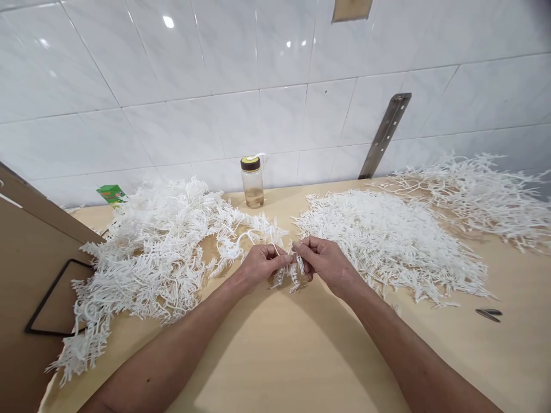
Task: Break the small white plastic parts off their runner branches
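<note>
My left hand (267,263) and my right hand (323,261) meet over the middle of the table, fingers pinched on a small white branching plastic sprig (294,277). Its thin tips hang below my fingers; the part between the fingertips is hidden. Left of my hands spreads a loose heap of white feathery branch pieces (159,246), with a few strands reaching towards my left hand. Close to my right hand lies a denser pile of short white sprigs (383,235).
Longer bare white branches (482,195) lie at the back right. A drink bottle (253,183) stands near the tiled wall, beside a green box (111,195) further left. Small dark snips (489,314) rest at the right. A brown panel (38,287) borders the left side.
</note>
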`<move>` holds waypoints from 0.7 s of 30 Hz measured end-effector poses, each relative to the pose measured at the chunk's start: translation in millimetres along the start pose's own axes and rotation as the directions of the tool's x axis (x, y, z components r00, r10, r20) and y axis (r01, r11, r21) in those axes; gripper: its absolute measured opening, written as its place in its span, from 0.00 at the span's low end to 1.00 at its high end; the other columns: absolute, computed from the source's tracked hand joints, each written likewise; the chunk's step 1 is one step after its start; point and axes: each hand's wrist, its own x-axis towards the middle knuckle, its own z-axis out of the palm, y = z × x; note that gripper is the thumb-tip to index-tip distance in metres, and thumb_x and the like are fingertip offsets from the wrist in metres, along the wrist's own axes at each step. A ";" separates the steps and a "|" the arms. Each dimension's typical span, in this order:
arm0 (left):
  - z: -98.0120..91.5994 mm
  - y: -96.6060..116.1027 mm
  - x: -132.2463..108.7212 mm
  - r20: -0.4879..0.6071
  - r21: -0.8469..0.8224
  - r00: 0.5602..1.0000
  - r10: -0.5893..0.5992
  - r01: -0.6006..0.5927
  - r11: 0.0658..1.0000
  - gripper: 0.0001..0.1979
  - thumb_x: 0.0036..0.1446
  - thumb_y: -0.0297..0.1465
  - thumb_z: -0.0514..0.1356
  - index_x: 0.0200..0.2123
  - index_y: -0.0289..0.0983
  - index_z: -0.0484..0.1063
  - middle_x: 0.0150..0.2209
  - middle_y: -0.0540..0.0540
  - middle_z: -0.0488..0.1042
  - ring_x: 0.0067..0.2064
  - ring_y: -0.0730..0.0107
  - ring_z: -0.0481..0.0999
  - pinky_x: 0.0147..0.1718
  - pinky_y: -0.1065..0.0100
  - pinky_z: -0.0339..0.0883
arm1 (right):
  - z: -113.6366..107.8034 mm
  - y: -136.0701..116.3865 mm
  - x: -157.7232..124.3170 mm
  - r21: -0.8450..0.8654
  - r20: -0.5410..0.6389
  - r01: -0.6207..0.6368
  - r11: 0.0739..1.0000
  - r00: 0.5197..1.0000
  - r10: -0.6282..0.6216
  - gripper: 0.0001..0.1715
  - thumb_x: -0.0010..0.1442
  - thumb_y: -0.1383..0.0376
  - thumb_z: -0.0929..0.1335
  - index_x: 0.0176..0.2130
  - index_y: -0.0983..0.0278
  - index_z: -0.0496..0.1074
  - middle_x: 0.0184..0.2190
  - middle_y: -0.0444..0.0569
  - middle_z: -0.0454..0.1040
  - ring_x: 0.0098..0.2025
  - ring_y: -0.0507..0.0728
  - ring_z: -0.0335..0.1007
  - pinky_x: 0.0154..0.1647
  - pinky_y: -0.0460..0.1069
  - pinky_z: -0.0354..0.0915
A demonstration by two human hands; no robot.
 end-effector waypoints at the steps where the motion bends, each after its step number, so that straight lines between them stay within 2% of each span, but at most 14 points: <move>1: 0.3 -2.9 1.1 -0.013 0.009 1.000 0.016 -0.015 1.000 0.22 0.47 0.49 0.68 0.26 0.34 0.73 0.19 0.52 0.65 0.21 0.78 0.60 0.20 0.73 0.53 | -0.9 -0.4 0.0 -0.006 0.001 -0.004 1.000 1.000 0.004 0.26 0.59 0.45 0.69 0.28 0.65 0.70 0.16 0.41 0.67 0.18 0.49 0.62 0.19 0.45 0.65; 7: 1.8 -18.4 7.9 -0.117 0.080 0.989 0.090 -0.081 0.994 0.19 0.53 0.47 0.65 0.28 0.34 0.73 0.22 0.51 0.70 0.22 0.77 0.63 0.22 0.73 0.55 | -7.5 -3.9 1.7 -0.056 -0.036 -0.052 0.997 0.998 0.050 0.25 0.59 0.45 0.69 0.31 0.65 0.73 0.19 0.42 0.69 0.20 0.49 0.64 0.19 0.45 0.64; 13: 1.2 -19.2 10.1 -0.196 0.053 0.976 0.092 -0.083 0.995 0.16 0.54 0.42 0.64 0.31 0.32 0.76 0.25 0.47 0.73 0.27 0.72 0.69 0.29 0.70 0.62 | -10.2 -6.4 1.0 -0.167 0.054 -0.078 0.983 0.995 0.088 0.21 0.58 0.50 0.70 0.34 0.66 0.75 0.23 0.41 0.68 0.18 0.47 0.63 0.19 0.44 0.63; 16: 1.5 -20.1 11.0 -0.213 0.024 0.973 0.085 -0.082 0.996 0.15 0.53 0.41 0.65 0.30 0.33 0.76 0.26 0.47 0.74 0.28 0.71 0.70 0.30 0.69 0.63 | -7.9 -6.7 -0.4 -0.199 0.067 -0.077 0.977 0.993 0.092 0.19 0.58 0.51 0.70 0.34 0.65 0.76 0.24 0.40 0.67 0.18 0.46 0.62 0.19 0.44 0.62; 21: 2.8 -19.1 9.8 -0.205 -0.021 0.977 0.062 -0.068 0.997 0.17 0.51 0.43 0.66 0.30 0.34 0.74 0.24 0.49 0.72 0.25 0.74 0.68 0.26 0.71 0.60 | -2.4 -6.4 -1.1 -0.264 0.028 -0.070 0.962 0.996 0.080 0.16 0.56 0.54 0.70 0.34 0.65 0.76 0.24 0.42 0.70 0.17 0.47 0.63 0.17 0.44 0.61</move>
